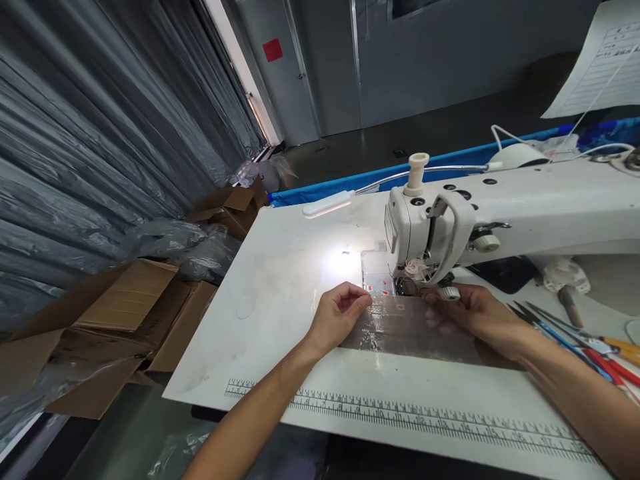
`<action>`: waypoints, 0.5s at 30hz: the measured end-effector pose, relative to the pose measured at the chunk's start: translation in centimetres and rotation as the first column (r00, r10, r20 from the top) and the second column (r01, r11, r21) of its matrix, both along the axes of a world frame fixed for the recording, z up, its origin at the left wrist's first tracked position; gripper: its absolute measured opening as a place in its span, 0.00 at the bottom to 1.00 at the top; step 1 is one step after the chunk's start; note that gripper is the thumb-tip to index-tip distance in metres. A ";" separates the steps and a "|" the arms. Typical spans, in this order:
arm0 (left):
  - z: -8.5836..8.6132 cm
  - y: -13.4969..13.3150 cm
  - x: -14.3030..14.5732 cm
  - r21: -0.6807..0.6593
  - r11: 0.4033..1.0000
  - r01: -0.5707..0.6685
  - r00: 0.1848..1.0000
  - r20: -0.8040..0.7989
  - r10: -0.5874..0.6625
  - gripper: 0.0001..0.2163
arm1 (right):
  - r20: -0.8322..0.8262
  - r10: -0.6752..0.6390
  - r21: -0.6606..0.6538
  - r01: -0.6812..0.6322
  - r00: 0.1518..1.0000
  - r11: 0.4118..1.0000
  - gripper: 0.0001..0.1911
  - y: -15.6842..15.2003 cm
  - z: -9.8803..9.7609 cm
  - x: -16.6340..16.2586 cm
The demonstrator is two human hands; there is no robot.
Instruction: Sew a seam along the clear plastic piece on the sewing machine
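Observation:
A clear plastic sheet [400,328] with small red marks lies flat on the white sewing table [280,293], its far edge under the needle area of the white sewing machine [500,213]. My left hand [337,313] pinches the sheet's left far corner between thumb and fingers. My right hand [475,313] presses on the sheet's right side, fingers flat, just in front of the presser foot. A gooseneck lamp [330,203] lights the needle plate.
Scissors and red and orange tools [585,343] lie on the table at the right. A printed ruler [400,417] runs along the near table edge. Open cardboard boxes [125,320] and plastic wrap sit on the floor to the left. A paper sheet [600,60] hangs at top right.

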State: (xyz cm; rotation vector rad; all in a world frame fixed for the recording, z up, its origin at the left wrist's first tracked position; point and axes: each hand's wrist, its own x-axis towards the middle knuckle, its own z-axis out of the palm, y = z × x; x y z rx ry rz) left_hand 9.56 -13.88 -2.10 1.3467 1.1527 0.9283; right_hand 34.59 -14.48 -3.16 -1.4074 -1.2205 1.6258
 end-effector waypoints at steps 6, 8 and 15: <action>0.0 -0.4 0.5 -0.113 0.987 -0.118 0.980 0.149 0.134 0.16 | -0.076 -0.033 -0.008 0.032 0.997 0.999 0.24 -0.4 -0.6 -0.8; 0.1 -0.4 0.6 -0.149 0.980 -0.134 0.958 0.233 0.166 0.17 | -0.107 -0.056 -0.045 0.052 0.993 0.998 0.23 -0.5 -0.8 -1.0; 0.6 -0.4 0.8 -0.265 0.962 -0.071 0.859 0.474 0.194 0.19 | -0.189 -0.081 -0.054 0.072 0.979 0.996 0.22 -0.7 -1.5 -1.3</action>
